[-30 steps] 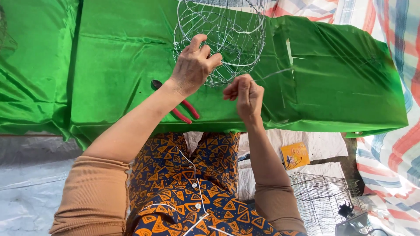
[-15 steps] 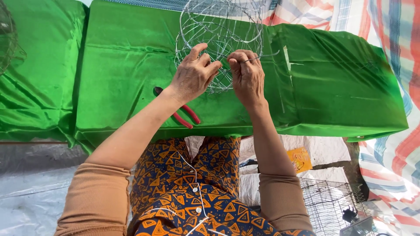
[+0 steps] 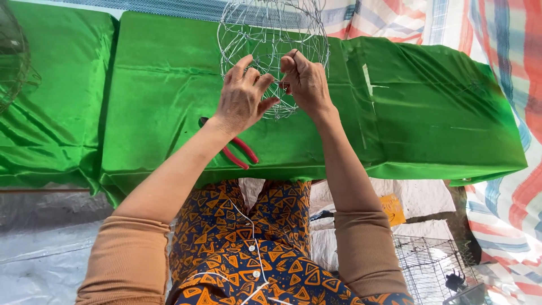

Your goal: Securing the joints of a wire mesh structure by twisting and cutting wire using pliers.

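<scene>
A round cage of thin silver wire (image 3: 265,34) stands on a table covered with shiny green cloth (image 3: 429,113). My left hand (image 3: 240,96) grips the near side of the wire cage, fingers curled over its wires. My right hand (image 3: 305,82) pinches a wire on the same near side, right beside the left hand. Red-handled pliers (image 3: 240,149) lie on the cloth just under my left wrist, partly hidden by the forearm.
Another wire frame (image 3: 14,56) shows at the far left edge. A small black wire cage (image 3: 432,265) sits on the ground at lower right, near a yellow packet (image 3: 392,209). Striped tarpaulin (image 3: 508,51) covers the right side, grey sheeting (image 3: 45,248) the lower left.
My right hand rose from the table's near edge up to the wire cage and joined the left hand on it. The left hand stayed on the cage.
</scene>
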